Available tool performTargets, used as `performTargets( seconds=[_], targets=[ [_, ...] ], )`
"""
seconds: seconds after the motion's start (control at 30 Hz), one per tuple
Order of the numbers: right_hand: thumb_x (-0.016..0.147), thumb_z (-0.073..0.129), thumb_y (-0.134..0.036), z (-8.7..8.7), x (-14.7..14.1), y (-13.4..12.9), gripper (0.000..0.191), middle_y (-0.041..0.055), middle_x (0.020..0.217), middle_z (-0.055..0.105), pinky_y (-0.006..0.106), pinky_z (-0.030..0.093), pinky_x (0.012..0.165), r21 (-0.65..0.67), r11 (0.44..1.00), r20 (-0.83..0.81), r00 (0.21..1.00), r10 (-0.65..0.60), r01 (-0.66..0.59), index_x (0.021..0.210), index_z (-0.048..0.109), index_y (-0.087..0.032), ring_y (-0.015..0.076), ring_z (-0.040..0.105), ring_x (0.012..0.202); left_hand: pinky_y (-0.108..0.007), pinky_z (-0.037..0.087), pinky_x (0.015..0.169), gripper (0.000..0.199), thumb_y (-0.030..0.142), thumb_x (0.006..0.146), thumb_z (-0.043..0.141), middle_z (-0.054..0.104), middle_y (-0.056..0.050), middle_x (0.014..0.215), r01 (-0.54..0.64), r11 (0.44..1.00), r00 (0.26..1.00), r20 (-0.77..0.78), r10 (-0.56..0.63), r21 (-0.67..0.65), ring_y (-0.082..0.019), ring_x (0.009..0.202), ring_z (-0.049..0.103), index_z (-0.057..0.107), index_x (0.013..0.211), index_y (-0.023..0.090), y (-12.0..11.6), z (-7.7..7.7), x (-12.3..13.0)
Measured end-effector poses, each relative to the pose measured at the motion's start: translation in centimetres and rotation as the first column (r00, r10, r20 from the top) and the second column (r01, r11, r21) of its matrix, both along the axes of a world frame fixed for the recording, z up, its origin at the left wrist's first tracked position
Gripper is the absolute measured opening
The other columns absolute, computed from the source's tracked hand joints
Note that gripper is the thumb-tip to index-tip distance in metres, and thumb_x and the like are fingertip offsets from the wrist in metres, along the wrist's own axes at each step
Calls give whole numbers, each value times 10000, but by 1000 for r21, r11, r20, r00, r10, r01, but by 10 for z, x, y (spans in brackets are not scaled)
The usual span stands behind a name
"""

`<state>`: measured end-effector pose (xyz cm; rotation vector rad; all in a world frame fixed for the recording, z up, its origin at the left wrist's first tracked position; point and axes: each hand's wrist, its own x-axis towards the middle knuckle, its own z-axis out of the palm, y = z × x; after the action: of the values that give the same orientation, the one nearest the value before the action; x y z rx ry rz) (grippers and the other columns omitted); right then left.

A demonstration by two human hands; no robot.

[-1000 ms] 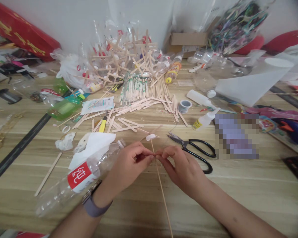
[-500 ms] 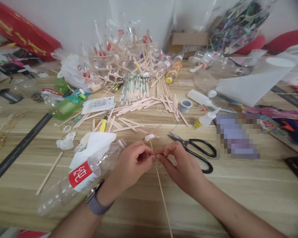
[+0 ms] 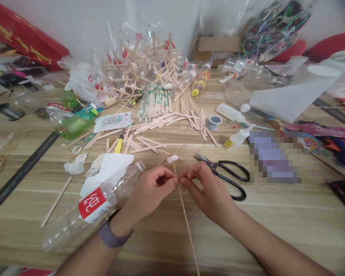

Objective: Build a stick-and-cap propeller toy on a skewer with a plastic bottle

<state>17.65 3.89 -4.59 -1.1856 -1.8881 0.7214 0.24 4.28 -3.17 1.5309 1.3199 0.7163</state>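
A thin wooden skewer (image 3: pixel 187 222) runs from the bottom edge up between my hands, with a small white ring-like cap (image 3: pixel 172 158) at its far tip. My left hand (image 3: pixel 156 189), a watch on its wrist, pinches at the skewer with thumb and forefinger. Close beside it, my right hand (image 3: pixel 205 191) is pinched too; a faint thin strand shows under its fingertips, too fine to identify. A clear plastic bottle (image 3: pixel 66 220) with a red and white label lies left of my left hand. Black-handled scissors (image 3: pixel 232 180) lie right of my right hand.
Flat wooden sticks (image 3: pixel 149 145) lie scattered beyond my hands, before a pile of stick crosses and bottles. A glue bottle (image 3: pixel 235 138), a spool (image 3: pixel 214 122) and a yellow-handled tool (image 3: pixel 119 145) are nearby. White paper (image 3: pixel 110 166) lies beside the clear bottle.
My fingertips have come slightly apart at the skewer, my right hand shifting a little. The whole view has moved very slightly.
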Motion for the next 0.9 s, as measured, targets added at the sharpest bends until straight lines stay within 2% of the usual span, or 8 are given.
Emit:
performTargets(
  seconds=[0.13,0.3,0.5,0.9],
  targets=[
    [847,521,-170,-1,0,1,151,10,749,652,249,475,528,-9,1000,-3,1000,-9,9,803,395,-240,149,646,606,-230,399,566,125,265,801,582,610,22,677,6,1000,1000,-4,-6,15,-122,624,523,646,749,172,1,2,-1],
    [848,522,-173,0,0,3,152,4,733,647,249,471,510,-1,1000,3,1000,-9,9,803,394,-241,144,637,582,-225,387,555,109,211,802,596,594,16,688,20,991,999,-51,-14,133,-118,620,516,676,736,176,0,5,0],
    [834,535,-151,2,1,3,167,0,737,646,240,474,513,14,1000,1,1000,2,-2,791,400,-241,145,643,600,-220,386,568,133,205,865,580,572,9,727,101,962,991,-112,-75,254,-117,643,520,701,815,182,0,5,-4],
    [839,549,-145,2,2,3,180,-14,725,653,228,471,526,-10,1000,-15,1000,13,-13,789,407,-242,135,633,592,-216,387,574,166,187,906,512,542,0,755,158,932,984,-135,-120,326,-116,658,519,662,836,169,0,3,-4]
  ],
)
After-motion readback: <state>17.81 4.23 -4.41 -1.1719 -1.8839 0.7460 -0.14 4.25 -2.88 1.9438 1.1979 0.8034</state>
